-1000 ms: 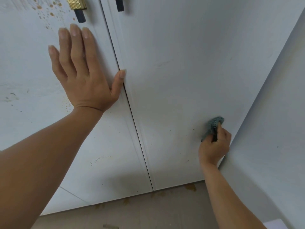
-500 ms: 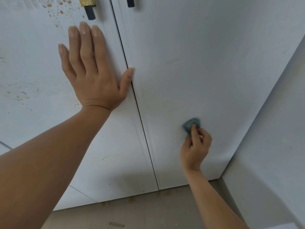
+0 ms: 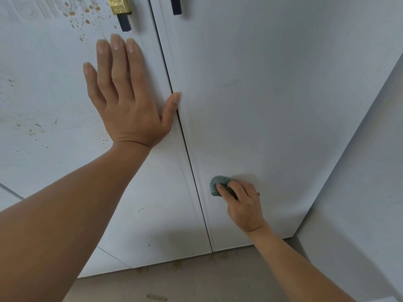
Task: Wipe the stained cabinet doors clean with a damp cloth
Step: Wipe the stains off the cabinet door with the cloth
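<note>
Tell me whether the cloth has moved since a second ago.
Yes. The cloth slid left across the right door, from near its right edge toward the seam between the doors.

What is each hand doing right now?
Left hand: open, flat against the left cabinet door.
Right hand: closed around the cloth, on the right cabinet door.

the beige floor [image 3: 196, 284] carries a few brown stains [image 3: 177, 265] close to the foot of the cabinet doors [image 3: 272, 105].
</note>
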